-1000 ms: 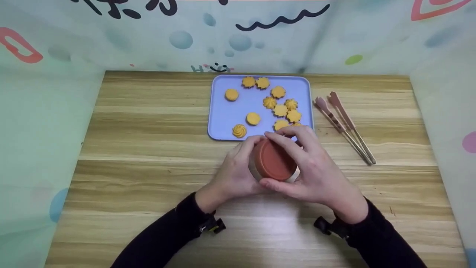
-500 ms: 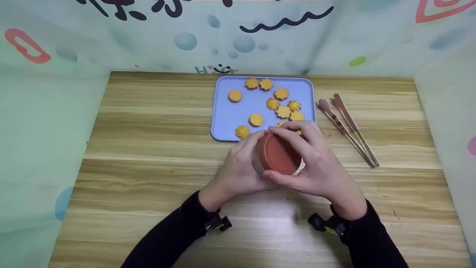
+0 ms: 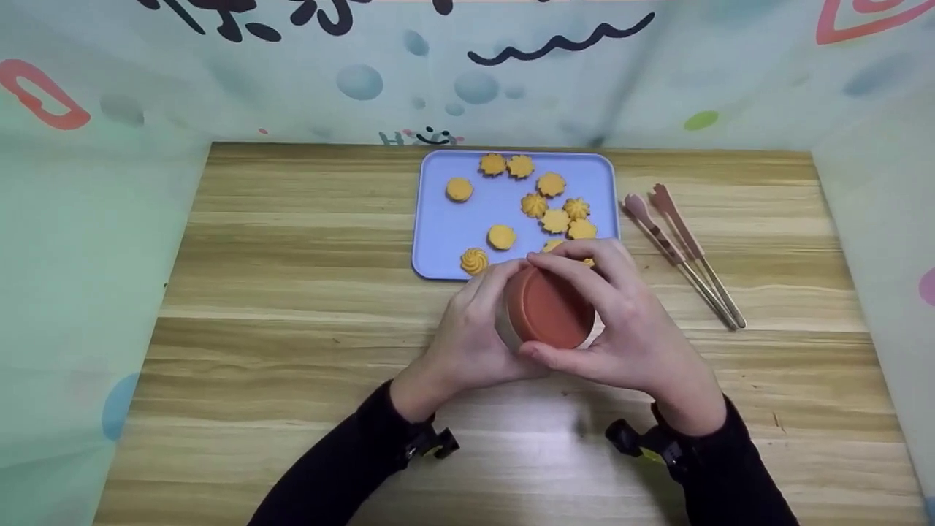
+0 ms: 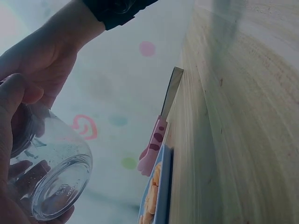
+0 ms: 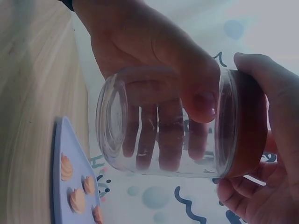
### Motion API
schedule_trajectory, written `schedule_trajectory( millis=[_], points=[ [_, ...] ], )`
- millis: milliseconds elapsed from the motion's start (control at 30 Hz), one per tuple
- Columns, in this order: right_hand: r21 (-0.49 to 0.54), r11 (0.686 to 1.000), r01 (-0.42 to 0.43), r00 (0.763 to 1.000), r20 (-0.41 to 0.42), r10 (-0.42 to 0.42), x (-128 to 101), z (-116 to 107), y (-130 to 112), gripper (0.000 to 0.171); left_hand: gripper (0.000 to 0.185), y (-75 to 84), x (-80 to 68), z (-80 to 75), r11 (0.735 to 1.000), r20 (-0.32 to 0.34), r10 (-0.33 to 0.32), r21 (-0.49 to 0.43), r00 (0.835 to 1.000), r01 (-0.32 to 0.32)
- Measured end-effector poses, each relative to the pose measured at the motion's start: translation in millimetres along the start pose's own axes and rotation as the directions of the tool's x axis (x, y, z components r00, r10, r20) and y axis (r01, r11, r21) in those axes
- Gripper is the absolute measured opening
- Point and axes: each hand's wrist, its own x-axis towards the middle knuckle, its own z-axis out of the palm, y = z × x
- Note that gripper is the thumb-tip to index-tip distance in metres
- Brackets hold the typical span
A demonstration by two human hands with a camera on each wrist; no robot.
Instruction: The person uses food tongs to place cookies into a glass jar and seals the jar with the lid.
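Note:
A clear glass jar [image 5: 159, 121] with a reddish-brown lid [image 3: 549, 308] is held above the wooden table [image 3: 292, 292], just in front of the tray. My left hand [image 3: 467, 336] wraps its fingers round the glass body [image 4: 51, 182]. My right hand [image 3: 621, 329] curls its thumb and fingers round the lid's rim [image 5: 250, 126]. The jar looks empty. Behind it lies a lilac tray [image 3: 445, 234] with several orange piped cookies [image 3: 555, 219]; a few are hidden by my fingers.
Pink-handled metal tongs [image 3: 683, 252] lie on the table to the right of the tray. Patterned fabric walls [image 3: 467, 66] close in the back and both sides. Bare wood spreads left of the hands.
The hands and jar have stayed in about the same spot near the tray's front edge; the right-hand fingers have shifted slightly round the lid.

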Motion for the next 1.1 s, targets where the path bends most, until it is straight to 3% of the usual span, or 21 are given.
schedule_trajectory(
  millis=[533,600,700,833,900,1000,1100],
  points=[
    [0.1,0.991,0.089,0.996,-0.004,-0.089,5,-7,-3,0.077,0.093,-1.8,-0.1,0.4,1.0,0.021,-0.016,0.006,1.0,0.016],
    [0.124,0.987,0.103,0.995,-0.015,-0.102,6,-8,-6,0.075,0.094,-1.0,0.6,-3.3,1.0,0.058,-0.023,-0.004,0.998,0.023],
    [0.182,0.973,0.141,0.99,-0.031,-0.138,8,-9,-10,0.072,0.092,4.0,3.5,-12.4,0.989,0.168,-0.037,-0.137,0.985,0.06],
    [0.269,0.941,0.206,0.978,-0.027,-0.207,9,-11,-13,0.067,0.087,16.6,9.4,-28.9,0.93,0.318,-0.04,-0.334,0.947,0.152],
    [0.297,0.929,0.22,0.974,-0.014,-0.226,9,-12,-14,0.067,0.086,21.8,11.6,-34.6,0.915,0.354,-0.04,-0.362,0.934,0.176],
    [0.297,0.934,0.197,0.978,0.005,-0.208,11,-15,-17,0.071,0.087,22.4,11.9,-34.8,0.925,0.35,-0.052,-0.335,0.935,0.177],
    [0.244,0.963,0.116,0.993,0.001,-0.12,12,-17,-20,0.079,0.088,16.5,9.0,-27.8,0.972,0.281,-0.059,-0.202,0.958,0.119]
  ],
)
